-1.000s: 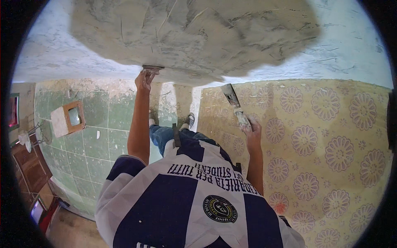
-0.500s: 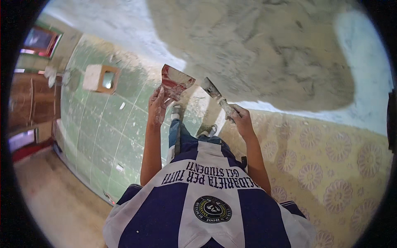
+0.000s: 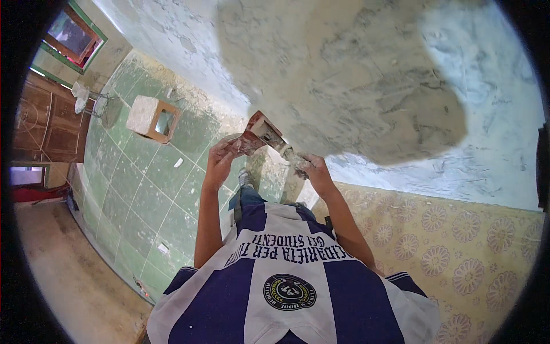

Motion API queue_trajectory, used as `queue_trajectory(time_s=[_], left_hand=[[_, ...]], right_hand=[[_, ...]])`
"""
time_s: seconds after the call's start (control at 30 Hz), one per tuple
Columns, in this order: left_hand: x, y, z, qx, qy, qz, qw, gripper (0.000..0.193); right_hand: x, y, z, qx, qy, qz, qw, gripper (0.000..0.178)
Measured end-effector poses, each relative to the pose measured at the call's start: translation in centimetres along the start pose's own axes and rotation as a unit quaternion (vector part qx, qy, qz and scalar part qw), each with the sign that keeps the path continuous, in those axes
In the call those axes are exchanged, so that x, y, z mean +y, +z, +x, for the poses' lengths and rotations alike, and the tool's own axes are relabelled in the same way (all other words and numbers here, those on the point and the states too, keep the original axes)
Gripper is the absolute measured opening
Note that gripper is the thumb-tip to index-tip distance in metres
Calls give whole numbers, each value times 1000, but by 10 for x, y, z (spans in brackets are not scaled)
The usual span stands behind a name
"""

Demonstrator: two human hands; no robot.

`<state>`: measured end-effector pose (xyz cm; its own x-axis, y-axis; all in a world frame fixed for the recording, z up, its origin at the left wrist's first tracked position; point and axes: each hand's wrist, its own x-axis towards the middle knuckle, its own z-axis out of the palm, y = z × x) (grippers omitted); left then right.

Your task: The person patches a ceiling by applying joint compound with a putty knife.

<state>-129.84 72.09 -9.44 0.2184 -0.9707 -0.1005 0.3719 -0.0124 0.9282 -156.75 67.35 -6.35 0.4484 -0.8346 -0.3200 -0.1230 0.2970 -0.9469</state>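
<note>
Scraper (image 3: 251, 142) and knife (image 3: 267, 132) now overlap, up in front of the chest. One second ago the scraper sat against the wall (image 3: 372, 74) in the left hand (image 3: 225, 155), knife held well off to the right. Half a second ago the scraper was clear of the wall, red face showing, tools near but apart. Now the knife's blade lies across the scraper's face; looks like contact, though exact touch along the edge can't be told.

Left hand pinches the scraper's lower edge, thumb against fingers. Right hand (image 3: 312, 167) is curled round the knife's handle, fingers closed, blade angled up and left. Both tools carry pale smears; amount of paste on either is too small to tell.

Meaning, as a judgement: wall contact is broken and the work is tool on tool, so this reads as scraping or shifting paste between blades.

Wall shows a grey area with streaks, bluish white around it; damp or shadow, can't tell. View has swung too: the box (image 3: 142, 114) on the green floor (image 3: 140, 198) sits further right in frame than one second ago.
</note>
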Motion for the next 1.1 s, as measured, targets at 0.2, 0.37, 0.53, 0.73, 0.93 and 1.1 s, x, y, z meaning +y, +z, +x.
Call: queue_trajectory(time_s=[0.2,0.37,0.53,0.73,0.93,1.1], left_hand=[[31,-54,40,-73,39,56,995,27],[53,-79,60,45,41,-32,998,28],[57,-95,61,104,71,-82,989,24],[59,-101,43,93,94,-40,990,25],[58,-124,29,122,125,93,980,22],[60,-127,10,212,101,13,972,23]], right_hand=[[-46,54,37,-20,-50,59,997,29],[-58,65,42,37,-57,45,997,31],[-27,66,51,38,-33,-44,998,32],[-17,93,85,10,-38,-123,992,31],[-45,116,107,-80,-36,-32,996,35],[-48,100,108,-114,-6,19,993,41]])
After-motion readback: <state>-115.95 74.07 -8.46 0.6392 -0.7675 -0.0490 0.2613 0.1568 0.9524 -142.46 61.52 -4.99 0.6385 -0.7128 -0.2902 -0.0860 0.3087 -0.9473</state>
